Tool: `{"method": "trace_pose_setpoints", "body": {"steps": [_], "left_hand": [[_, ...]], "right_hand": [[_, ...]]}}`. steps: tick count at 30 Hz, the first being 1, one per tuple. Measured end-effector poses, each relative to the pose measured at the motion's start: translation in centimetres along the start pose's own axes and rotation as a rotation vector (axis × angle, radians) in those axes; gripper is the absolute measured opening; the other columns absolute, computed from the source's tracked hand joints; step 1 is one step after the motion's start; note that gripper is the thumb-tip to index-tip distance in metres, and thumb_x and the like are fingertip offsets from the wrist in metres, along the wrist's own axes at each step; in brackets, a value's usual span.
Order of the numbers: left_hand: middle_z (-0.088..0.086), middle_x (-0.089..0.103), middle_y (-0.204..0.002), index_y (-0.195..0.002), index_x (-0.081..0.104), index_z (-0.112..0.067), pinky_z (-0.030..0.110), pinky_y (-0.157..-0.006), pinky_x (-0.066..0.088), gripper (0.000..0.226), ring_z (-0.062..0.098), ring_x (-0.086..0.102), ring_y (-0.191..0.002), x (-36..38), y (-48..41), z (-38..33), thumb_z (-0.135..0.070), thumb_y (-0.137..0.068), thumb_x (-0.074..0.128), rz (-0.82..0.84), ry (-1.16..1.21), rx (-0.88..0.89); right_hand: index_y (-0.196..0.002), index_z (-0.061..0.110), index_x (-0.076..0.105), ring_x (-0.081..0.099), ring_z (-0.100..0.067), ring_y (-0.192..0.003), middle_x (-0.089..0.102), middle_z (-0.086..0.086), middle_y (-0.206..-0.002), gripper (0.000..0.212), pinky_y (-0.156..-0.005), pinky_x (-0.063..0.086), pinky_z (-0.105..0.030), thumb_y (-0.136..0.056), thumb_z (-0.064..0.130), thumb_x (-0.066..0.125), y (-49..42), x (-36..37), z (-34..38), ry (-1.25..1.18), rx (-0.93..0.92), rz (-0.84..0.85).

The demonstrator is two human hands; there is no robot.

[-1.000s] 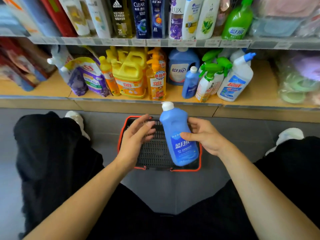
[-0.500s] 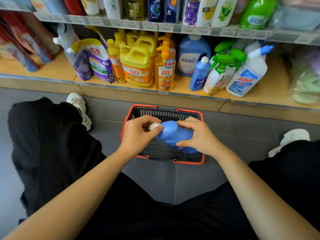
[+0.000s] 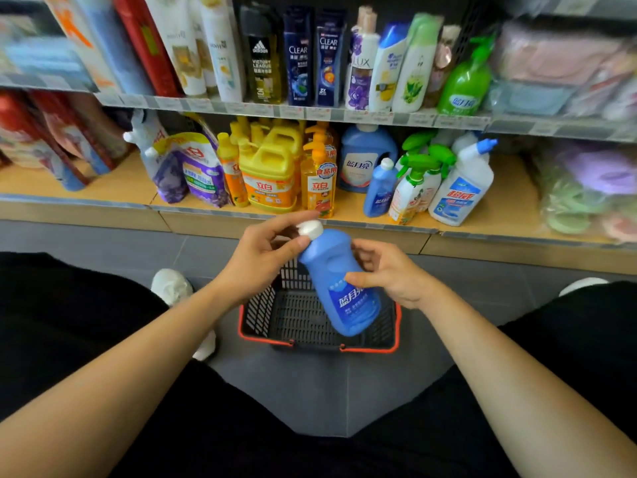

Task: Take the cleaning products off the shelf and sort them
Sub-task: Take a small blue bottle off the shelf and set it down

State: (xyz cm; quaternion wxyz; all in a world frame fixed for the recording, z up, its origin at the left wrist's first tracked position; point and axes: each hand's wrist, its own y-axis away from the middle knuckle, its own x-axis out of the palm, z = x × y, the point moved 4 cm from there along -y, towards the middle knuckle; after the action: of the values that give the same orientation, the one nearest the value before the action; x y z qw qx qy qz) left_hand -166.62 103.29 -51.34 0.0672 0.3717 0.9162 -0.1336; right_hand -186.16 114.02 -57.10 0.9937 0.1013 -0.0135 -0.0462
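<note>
Shop shelves (image 3: 113, 181) full of soap bottles (image 3: 269, 174) stand in front. Below them, on the gray floor (image 3: 103, 239), sits a black basket (image 3: 262, 307) with a red rim. Over the basket, the blue bottle (image 3: 339, 284) is tilted in the air. The right hand (image 3: 394, 279) holds its middle with curled fingers. The left hand (image 3: 255, 258) pinches its white cap (image 3: 310, 229).

Both ends of the shelves (image 3: 113, 182) are just smeared colour, like the soft packs (image 3: 586, 188) far right and red bags (image 3: 41, 139) far left, and the price tags (image 3: 310, 113) are unreadable. The upper-row bottles (image 3: 296, 56) get chopped by the top edge. The blue bottle (image 3: 336, 270) hides part of the basket (image 3: 262, 334) and some fingers of the right hand (image 3: 393, 274), and its small print's too tiny.
</note>
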Motion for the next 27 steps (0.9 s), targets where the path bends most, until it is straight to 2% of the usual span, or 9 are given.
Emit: {"method": "trace_pose_setpoints", "body": {"steps": [5,7,10,12,15,18,22,24,27], "left_hand": [[0.005,0.073,-0.118,-0.133,0.058,-0.007,0.025,-0.09,0.054,0.037,0.014,0.066,-0.11,0.2,-1.2,-1.3,-0.011,-0.096,0.058,0.059,0.283,-0.053],[0.009,0.07,-0.122,-0.134,0.056,-0.009,0.032,-0.09,0.055,0.041,0.018,0.065,-0.112,0.2,-1.7,-1.1,-0.015,-0.094,0.057,0.056,0.386,-0.099],[0.005,0.071,-0.117,-0.134,0.059,-0.015,0.035,-0.078,0.058,0.041,0.018,0.066,-0.104,0.1,-2.7,-0.5,-0.019,-0.093,0.059,0.04,0.472,-0.182],[0.004,0.075,-0.109,-0.131,0.062,-0.01,0.031,-0.072,0.06,0.035,0.015,0.069,-0.098,-0.3,-3.7,-0.2,-0.014,-0.096,0.06,0.004,0.458,-0.186],[0.001,0.078,-0.097,-0.119,0.068,-0.009,0.024,-0.075,0.059,0.024,0.012,0.071,-0.091,-0.5,-5.3,-0.1,-0.006,-0.097,0.061,-0.04,0.375,-0.159],[-0.001,0.078,-0.085,-0.112,0.069,-0.011,0.02,-0.065,0.057,0.017,0.008,0.072,-0.081,0.2,-6.3,0.4,-0.007,-0.096,0.064,-0.098,0.351,-0.206],[0.003,0.078,-0.098,-0.119,0.069,-0.007,0.028,-0.068,0.061,0.024,0.013,0.074,-0.091,0.2,-7.8,1.0,-0.01,-0.095,0.068,-0.17,0.25,-0.177],[0.011,0.077,-0.105,-0.122,0.069,-0.005,0.033,-0.078,0.062,0.028,0.017,0.072,-0.098,0.3,-8.7,0.8,-0.01,-0.094,0.069,-0.123,0.169,-0.129],[0.013,0.074,-0.109,-0.124,0.068,-0.007,0.025,-0.087,0.058,0.028,0.009,0.066,-0.097,0.2,-10.2,0.9,-0.008,-0.096,0.066,-0.012,0.036,-0.028]], "right_hand": [[-0.143,0.001,0.047,0.061,-0.029,-0.12,0.059,-0.022,-0.136,0.094,-0.1,0.052,-0.039,-0.065,0.028,0.092,0.4,1.5,2.1,-0.209,0.042,0.159],[-0.143,0.001,0.048,0.061,-0.029,-0.119,0.061,-0.021,-0.135,0.093,-0.099,0.053,-0.038,-0.066,0.032,0.091,0.2,1.9,2.9,-0.217,0.044,0.189],[-0.141,0.002,0.05,0.06,-0.03,-0.121,0.06,-0.022,-0.136,0.091,-0.103,0.051,-0.041,-0.067,0.036,0.091,-0.3,2.0,3.5,-0.22,0.05,0.176],[-0.142,0.002,0.049,0.058,-0.03,-0.123,0.058,-0.023,-0.139,0.09,-0.107,0.047,-0.045,-0.07,0.039,0.088,-0.6,2.2,3.4,-0.217,0.063,0.148],[-0.138,0.009,0.053,0.06,-0.027,-0.122,0.063,-0.016,-0.134,0.073,-0.104,0.05,-0.044,-0.074,0.03,0.082,-1.3,2.5,2.6,-0.141,0.085,0.064],[-0.126,0.018,0.062,0.067,-0.018,-0.109,0.072,-0.003,-0.118,0.062,-0.093,0.056,-0.034,-0.068,0.023,0.085,-2.8,2.4,2.3,0.043,0.053,-0.076],[-0.12,0.026,0.062,0.07,-0.013,-0.105,0.075,0.009,-0.112,0.064,-0.085,0.057,-0.025,-0.062,0.023,0.09,-4.8,0.8,2.6,0.115,0.0,-0.177],[-0.122,0.024,0.061,0.07,-0.013,-0.105,0.075,0.008,-0.112,0.065,-0.082,0.055,-0.023,-0.064,0.019,0.091,-5.3,-0.3,2.6,0.127,-0.01,-0.168],[-0.123,0.02,0.063,0.069,-0.015,-0.105,0.074,0.002,-0.114,0.062,-0.085,0.053,-0.025,-0.065,0.013,0.085,-5.7,-1.2,1.8,0.021,0.031,-0.114]]}}
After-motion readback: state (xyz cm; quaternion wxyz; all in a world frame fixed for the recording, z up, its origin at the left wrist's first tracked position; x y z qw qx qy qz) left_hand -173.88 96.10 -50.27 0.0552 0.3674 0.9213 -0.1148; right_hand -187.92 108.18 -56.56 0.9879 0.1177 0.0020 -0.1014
